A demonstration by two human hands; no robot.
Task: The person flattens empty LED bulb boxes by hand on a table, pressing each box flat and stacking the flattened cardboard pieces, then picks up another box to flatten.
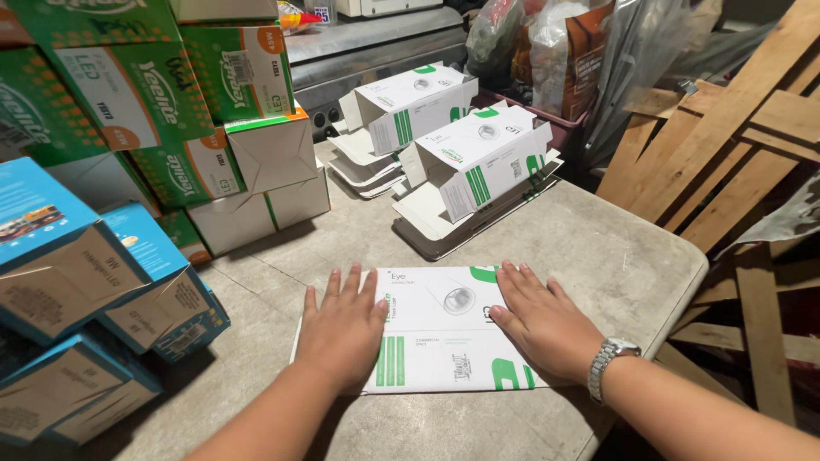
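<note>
Right now both hands lie flat, palms down and fingers spread, on a flattened white carton with green stripes (436, 329) that rests on the grey table (598, 256) close to its near edge. Neither hand pinches or grasps anything; each simply presses on the card. The left hand (342, 329) covers the carton's left end, its fingers pointing away from the person. The right hand (542, 320) sits on the right end, angled slightly inward, with a silver wristwatch (608, 363) on its wrist. Between the hands the carton's printed face shows, with a picture of a round lamp in the middle.

Further back on the table lie two stacks of flattened white cartons (444, 226), and on each stack a partly opened white and green carton (474, 158) lies on its side with its flaps loose. To the left stand piled green boxes (145, 94) and, nearer, blue boxes with brown flaps (94, 282), tilted against each other. Off the table's right side, wooden slats (735, 154) lean together, and plastic bags (555, 51) sit behind the far cartons
</note>
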